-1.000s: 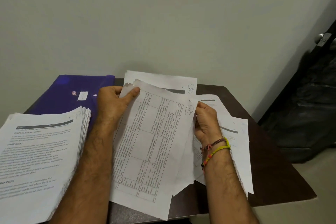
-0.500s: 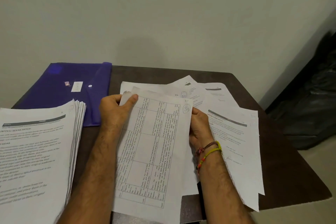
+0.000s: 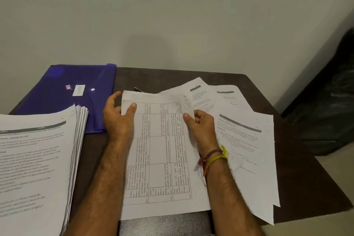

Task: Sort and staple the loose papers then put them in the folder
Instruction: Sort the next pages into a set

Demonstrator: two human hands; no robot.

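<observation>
A sheet printed with a table [image 3: 159, 151] lies in the middle of the dark table [image 3: 298, 184], held at both upper corners. My left hand [image 3: 118, 119] pinches its top left corner with thumb on top. My right hand [image 3: 201, 126] grips the right edge near the circled handwritten mark. Loose printed papers [image 3: 247, 140] fan out to the right, partly under my right arm. A thick stack of papers [image 3: 36, 165] sits at the left. The blue folder [image 3: 76, 90] lies closed at the far left. A small dark object peeks out behind the sheet's top edge; I cannot tell what it is.
A pale wall stands directly behind the table. A black bag [image 3: 329, 105] rests on the floor at the right, past the table's edge. A grey patterned surface [image 3: 164, 225] shows under the front of the held sheet.
The held sheet has come down from a tilted, raised position to lie nearly flat on the table. My view has tipped downward, showing more of the fanned papers at the right.
</observation>
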